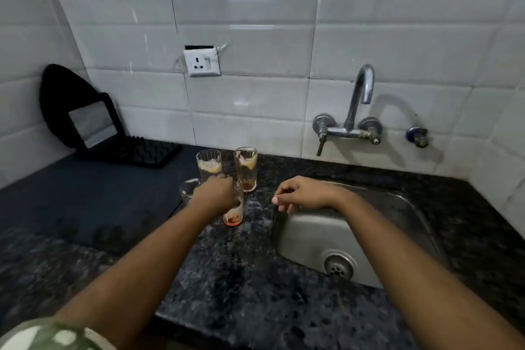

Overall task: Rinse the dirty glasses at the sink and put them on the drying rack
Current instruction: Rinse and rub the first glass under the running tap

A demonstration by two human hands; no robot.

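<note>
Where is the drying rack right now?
The black drying rack sits at the back left of the counter against the tiled wall, left of the dirty glasses and far from the sink.

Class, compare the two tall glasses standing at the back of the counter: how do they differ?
The left ribbed glass holds pale foamy residue across its middle; the right tall glass has brown dregs at its base. The left ribbed glass looks wider, the right tall glass narrower. Both stand upright, clear, dirty and unheld.
</note>
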